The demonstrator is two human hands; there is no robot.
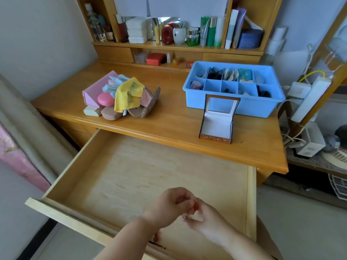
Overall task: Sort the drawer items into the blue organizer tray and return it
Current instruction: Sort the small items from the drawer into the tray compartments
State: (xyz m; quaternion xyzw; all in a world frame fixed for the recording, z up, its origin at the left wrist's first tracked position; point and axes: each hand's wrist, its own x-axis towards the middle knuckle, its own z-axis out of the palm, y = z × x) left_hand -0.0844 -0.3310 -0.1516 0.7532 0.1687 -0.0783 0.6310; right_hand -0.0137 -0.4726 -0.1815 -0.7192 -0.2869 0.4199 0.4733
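Largely sorted: the blue tray sits on the tabletop at two o'clock, most compartments filled. Both hands, left hand and right hand, pinch a small orange item over the bare drawer; a pile of cases at eleven o'clock remains unsorted, and the tray is not yet returned.

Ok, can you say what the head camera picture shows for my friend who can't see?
Two hands pinch a small orange thing over an open drawer. On the desk sit a blue organizer tray, a small open box, and a pile of cases.

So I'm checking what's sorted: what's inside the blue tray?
The blue organizer tray shows dark items, beige packets and a teal pack in compartments; its near wall hides their lower parts.
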